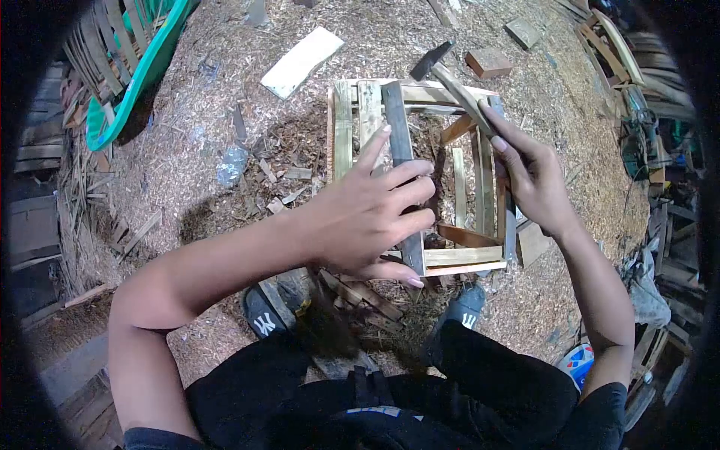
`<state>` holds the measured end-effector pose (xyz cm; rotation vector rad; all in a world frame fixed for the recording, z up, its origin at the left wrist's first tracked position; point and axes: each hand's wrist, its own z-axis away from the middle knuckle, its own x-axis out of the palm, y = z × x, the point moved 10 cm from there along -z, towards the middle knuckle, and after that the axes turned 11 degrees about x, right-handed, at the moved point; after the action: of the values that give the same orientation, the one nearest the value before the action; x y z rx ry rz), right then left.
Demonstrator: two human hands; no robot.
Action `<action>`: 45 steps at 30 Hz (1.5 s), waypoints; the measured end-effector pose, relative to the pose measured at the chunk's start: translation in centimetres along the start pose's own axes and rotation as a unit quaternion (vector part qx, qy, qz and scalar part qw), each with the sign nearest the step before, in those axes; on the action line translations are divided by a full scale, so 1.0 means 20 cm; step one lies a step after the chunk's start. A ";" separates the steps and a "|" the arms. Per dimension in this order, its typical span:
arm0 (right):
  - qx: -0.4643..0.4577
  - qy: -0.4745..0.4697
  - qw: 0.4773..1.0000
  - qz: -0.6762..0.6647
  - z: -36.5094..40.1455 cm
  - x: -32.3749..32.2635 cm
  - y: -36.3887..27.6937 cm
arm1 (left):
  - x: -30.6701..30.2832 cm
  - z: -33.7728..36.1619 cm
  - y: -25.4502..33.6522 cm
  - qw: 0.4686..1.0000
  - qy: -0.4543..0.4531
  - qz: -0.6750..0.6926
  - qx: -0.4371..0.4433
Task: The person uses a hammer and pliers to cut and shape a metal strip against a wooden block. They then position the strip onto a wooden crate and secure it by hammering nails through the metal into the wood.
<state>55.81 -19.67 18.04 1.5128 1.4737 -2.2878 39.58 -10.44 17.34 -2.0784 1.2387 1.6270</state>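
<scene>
A slatted wooden crate (463, 256) stands on the ground in front of me, its right part uncovered so the inside shows. My left hand (367, 214) is spread with fingers apart over a dark grey slat (397, 124) on the crate's top; whether it presses on the slat or hovers is hard to tell. In my right hand (538, 180) is a hammer (459, 90), gripped by its wooden handle. The dark hammer head points up and left, above the crate's far edge. Pale slats (343, 127) lie left of the grey one.
Wood shavings and scraps cover the ground. Beyond the crate lie a pale board (302, 62), a brown wood block (488, 63) and a greyish block (523, 33). A green container (146, 75) with wood strips stands far left. Wood piles line both sides.
</scene>
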 end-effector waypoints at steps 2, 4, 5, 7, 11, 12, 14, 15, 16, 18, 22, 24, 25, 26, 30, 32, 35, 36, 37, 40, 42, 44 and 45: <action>0.005 0.000 1.000 -0.010 0.00 0.00 0.00 | 0.00 0.00 0.00 1.000 0.006 0.003 0.006; 0.010 0.000 1.000 -0.020 0.00 0.01 0.02 | 0.00 0.00 -0.01 1.000 0.007 0.023 0.001; 0.012 -0.003 1.000 -0.021 0.00 0.01 0.02 | -0.01 0.00 -0.01 1.000 0.007 0.023 0.003; 0.013 -0.004 1.000 -0.022 0.00 0.01 0.02 | -0.02 0.01 0.00 1.000 0.001 0.029 0.007; 0.042 -0.010 0.998 -0.044 -0.01 0.02 0.04 | -0.05 0.03 -0.03 0.998 0.027 0.056 0.014; 0.054 0.003 0.997 -0.054 -0.02 0.01 0.02 | -0.08 0.04 -0.03 0.996 0.053 0.065 0.031; 0.119 -0.021 0.992 -0.040 -0.01 -0.01 -0.01 | -0.11 0.07 -0.03 0.993 0.078 0.072 0.055; 0.184 -0.050 0.981 -0.028 0.00 0.01 0.00 | -0.13 0.09 -0.02 0.988 0.102 0.087 0.072; 0.187 -0.043 0.981 -0.028 -0.01 0.02 0.00 | -0.16 0.11 -0.02 0.983 0.126 0.103 0.089; 0.178 -0.035 0.970 -0.159 -0.04 0.05 -0.01 | -0.18 0.13 0.00 0.981 0.123 0.112 0.100; 0.226 -0.051 0.923 -0.309 -0.06 0.11 -0.17 | -0.21 0.14 0.05 0.982 0.103 0.111 0.109; 0.218 -0.042 0.923 -0.313 -0.11 0.14 -0.20 | -0.21 0.14 0.09 0.984 0.089 0.099 0.120; 0.198 -0.031 0.923 -0.328 -0.15 0.15 -0.21 | -0.21 0.14 0.09 0.984 0.089 0.097 0.118; 0.179 -0.020 0.922 -0.343 -0.17 0.17 -0.22 | -0.19 0.13 0.12 0.984 0.078 0.084 0.135; 0.216 -0.083 0.901 -0.368 -0.21 0.30 -0.23 | -0.14 0.15 0.14 0.987 0.033 0.030 0.156; 0.226 -0.104 0.904 -0.348 -0.23 0.34 -0.19 | -0.14 0.19 0.12 0.986 0.044 0.041 0.153; 0.211 -0.111 0.870 -0.431 -0.20 0.39 -0.23 | -0.13 0.21 0.10 0.992 -0.016 0.068 0.102; 0.212 -0.117 0.870 -0.429 -0.20 0.41 -0.24 | -0.11 0.23 0.10 0.993 -0.013 0.069 0.096; 0.219 -0.099 0.866 -0.438 -0.19 0.41 -0.23 | -0.13 0.25 0.10 0.994 0.031 0.077 0.077; 0.205 -0.090 0.850 -0.476 -0.13 0.41 -0.25 | -0.11 0.28 0.16 0.999 0.037 0.026 0.020; 0.221 -0.092 0.815 -0.528 -0.05 0.41 -0.28 | -0.14 0.29 0.18 0.991 0.100 -0.085 -0.038; 0.209 -0.073 0.811 -0.541 0.02 0.34 -0.35 | -0.23 0.29 0.31 0.985 0.154 -0.078 -0.020; 0.203 -0.093 0.806 -0.548 0.04 0.34 -0.37 | -0.26 0.30 0.30 0.981 0.156 -0.056 -0.101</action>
<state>48.22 -13.14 18.27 0.3039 2.2601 -3.3661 30.87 -7.92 21.68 -2.5574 1.0531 1.4734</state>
